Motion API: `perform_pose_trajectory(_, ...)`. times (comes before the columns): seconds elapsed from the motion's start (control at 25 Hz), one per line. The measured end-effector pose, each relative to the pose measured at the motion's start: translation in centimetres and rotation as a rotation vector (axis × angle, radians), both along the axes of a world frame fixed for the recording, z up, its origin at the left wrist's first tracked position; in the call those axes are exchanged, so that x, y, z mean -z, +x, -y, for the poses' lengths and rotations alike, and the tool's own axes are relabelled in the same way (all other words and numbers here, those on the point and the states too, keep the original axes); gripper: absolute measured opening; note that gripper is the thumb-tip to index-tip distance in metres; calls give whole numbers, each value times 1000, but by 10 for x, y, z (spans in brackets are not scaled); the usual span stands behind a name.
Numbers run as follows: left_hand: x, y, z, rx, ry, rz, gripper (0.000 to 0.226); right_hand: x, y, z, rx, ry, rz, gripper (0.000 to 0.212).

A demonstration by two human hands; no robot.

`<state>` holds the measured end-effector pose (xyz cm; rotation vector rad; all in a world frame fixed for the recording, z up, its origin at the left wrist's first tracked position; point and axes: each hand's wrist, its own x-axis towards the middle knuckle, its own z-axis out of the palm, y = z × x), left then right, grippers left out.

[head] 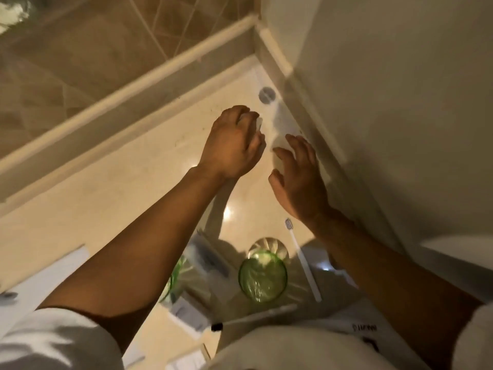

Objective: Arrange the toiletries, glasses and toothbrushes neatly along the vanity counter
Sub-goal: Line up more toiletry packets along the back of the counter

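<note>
left hand [232, 141] holds a small white thing far behind the green glass [262, 275] | right hand [298, 174] open beside it | white toothbrush [302, 259] right of the glass | counter [106, 198]

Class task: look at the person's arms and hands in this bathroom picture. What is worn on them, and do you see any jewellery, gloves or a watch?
Both forearms are bare. A short white sleeve covers the left upper arm, and a bit of white sleeve shows on the right. The left hand and right hand wear no gloves; no rings, watch or bracelets are visible.
</note>
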<state>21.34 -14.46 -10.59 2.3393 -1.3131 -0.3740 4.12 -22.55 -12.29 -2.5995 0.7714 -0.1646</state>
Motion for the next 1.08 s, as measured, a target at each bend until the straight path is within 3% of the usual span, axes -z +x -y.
perform_pose_trajectory(0.32,-35,-80,-84,-288,-70,-142,22,-33,-92,-17,36,201,174,26)
perform_pose_trajectory(0.72,-56,-221,-235,-595,-62,-308,19,-35,-183,-92,-58,382,-37,12)
perform_pose_trajectory(1.08,-38,-282,-339,-848,-48,-403,21,-28,-184,-161,-284,382,-142,15)
